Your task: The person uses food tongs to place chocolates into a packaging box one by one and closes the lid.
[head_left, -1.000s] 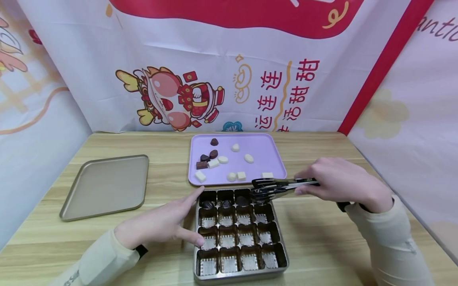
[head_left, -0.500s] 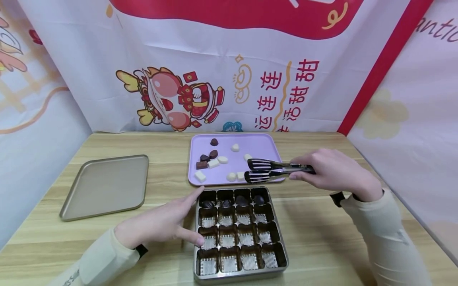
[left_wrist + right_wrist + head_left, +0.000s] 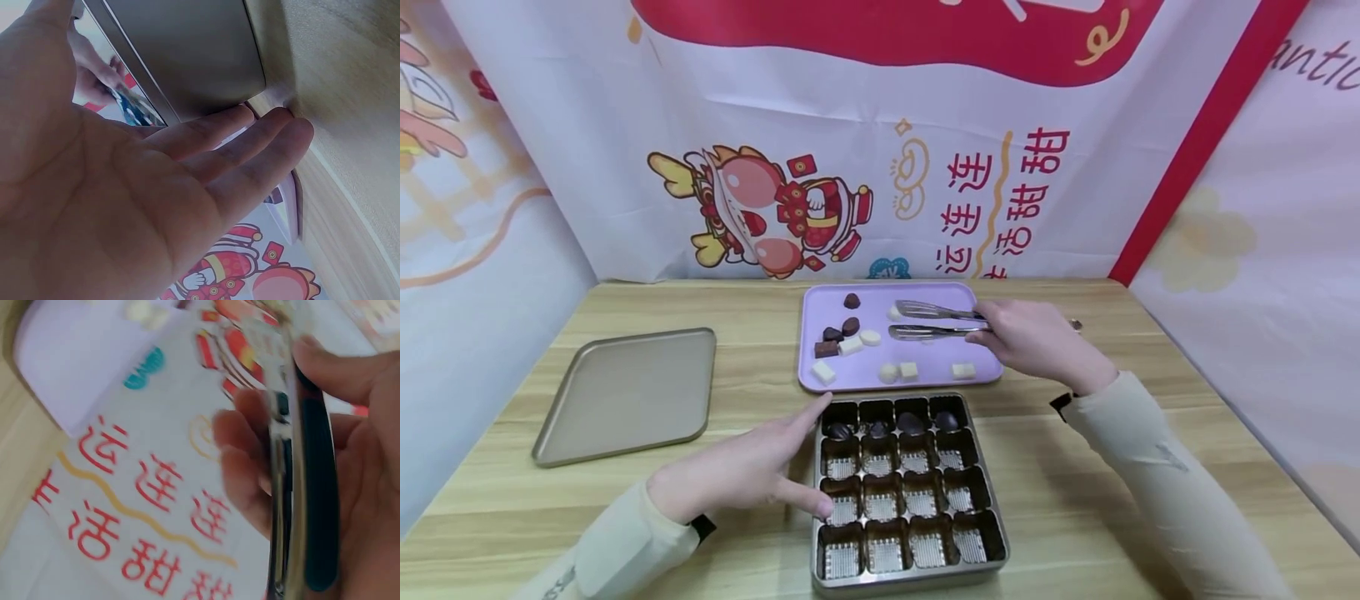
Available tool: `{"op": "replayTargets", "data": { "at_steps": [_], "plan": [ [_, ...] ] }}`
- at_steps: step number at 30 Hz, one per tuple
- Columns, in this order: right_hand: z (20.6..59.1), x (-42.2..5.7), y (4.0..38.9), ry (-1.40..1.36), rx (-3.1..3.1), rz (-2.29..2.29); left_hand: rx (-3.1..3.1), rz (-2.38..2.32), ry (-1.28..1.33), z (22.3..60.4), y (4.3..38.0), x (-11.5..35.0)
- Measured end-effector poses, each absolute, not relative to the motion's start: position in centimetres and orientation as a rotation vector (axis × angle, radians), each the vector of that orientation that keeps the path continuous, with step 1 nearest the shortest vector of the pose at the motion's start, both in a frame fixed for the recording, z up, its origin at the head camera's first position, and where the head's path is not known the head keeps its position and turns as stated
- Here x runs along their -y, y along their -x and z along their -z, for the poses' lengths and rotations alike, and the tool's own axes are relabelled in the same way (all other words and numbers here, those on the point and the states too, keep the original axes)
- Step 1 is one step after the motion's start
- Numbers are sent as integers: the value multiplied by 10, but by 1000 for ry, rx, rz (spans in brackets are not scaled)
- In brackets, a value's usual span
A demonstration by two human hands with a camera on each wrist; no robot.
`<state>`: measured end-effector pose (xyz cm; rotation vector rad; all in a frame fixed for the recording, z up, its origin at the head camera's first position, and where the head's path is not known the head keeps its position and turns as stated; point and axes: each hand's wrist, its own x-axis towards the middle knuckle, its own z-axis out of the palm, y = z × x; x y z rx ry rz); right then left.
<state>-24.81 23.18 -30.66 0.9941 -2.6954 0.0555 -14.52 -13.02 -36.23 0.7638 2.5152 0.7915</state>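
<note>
My right hand grips a pair of metal tongs with dark handle panels. Their tips are spread over the lilac tray, with a white chocolate beside the upper tip. Another white piece is mostly hidden under the lower arm. The left hand, fingers extended, rests against the left side of a metal box, thumb at its rim. Inside is a divided insert whose far row holds several dark chocolates, one per compartment; the nearer rows show bare ribbed bottoms.
Several white and dark chocolates lie on the lilac tray, clustered towards its left. To the left, a flat brown-gold tray sits on the wooden table. A printed cloth hangs behind the table.
The tongs have left the box's far-right compartment, where a dark chocolate now shows, and moved away over the lilac tray. The left hand stays at the box.
</note>
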Motion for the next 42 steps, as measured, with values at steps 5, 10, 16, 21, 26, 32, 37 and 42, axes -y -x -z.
{"op": "replayTargets", "data": {
  "at_steps": [5, 10, 16, 21, 26, 32, 37, 42],
  "plan": [
    [309, -204, 266, -1108, 2662, 57, -2510, -794, -761, 363, 146, 129],
    [304, -166, 280, -1270, 2601, 174, -2513, -791, -765, 363, 146, 129],
    [308, -129, 295, -1414, 2533, 326, -2517, -785, -793, 363, 146, 131],
    [307, -118, 303, -1408, 2517, 349, -2514, -793, -803, 363, 146, 130],
    [303, -115, 309, -1405, 2526, 332, -2515, -798, -793, 362, 145, 131],
    [303, -118, 310, -1423, 2603, 331, -2520, -784, -800, 362, 145, 131],
    [304, -118, 304, -1513, 2598, 280, -2524, -782, -796, 361, 145, 131],
    [307, -117, 297, -1561, 2586, 288, -2523, -785, -796, 360, 145, 131]
  ]
}}
